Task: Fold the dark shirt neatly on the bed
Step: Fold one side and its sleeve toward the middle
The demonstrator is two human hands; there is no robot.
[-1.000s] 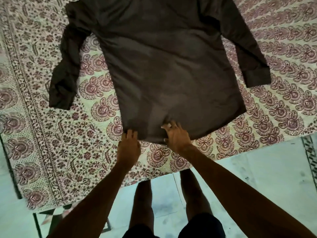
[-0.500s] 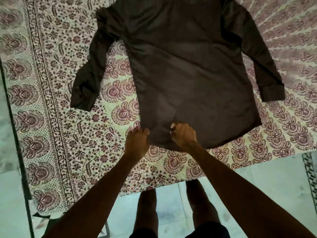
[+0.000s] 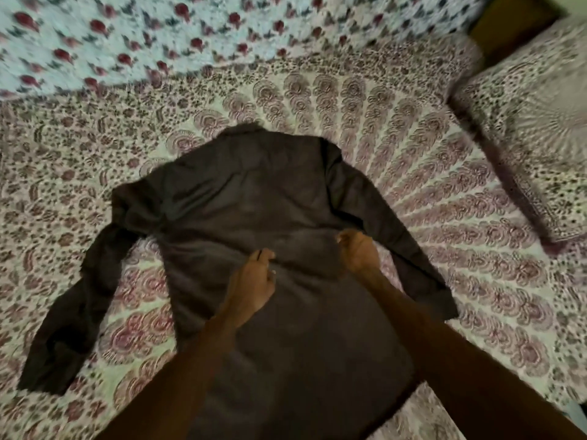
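Both hands, left hand (image 3: 251,282) and right hand (image 3: 359,250), seem curled shut on the shirt (image 3: 254,198) hem, carrying it toward the collar beyond their fingertips to halve it.

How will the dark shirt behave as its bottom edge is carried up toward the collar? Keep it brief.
Likely floppy: the shirt bunches into soft ridges between the left hand and right hand. Probably light, since pinches at two spots seem to lift it. The left sleeve lies crumpled on the bedsheet and may trail.
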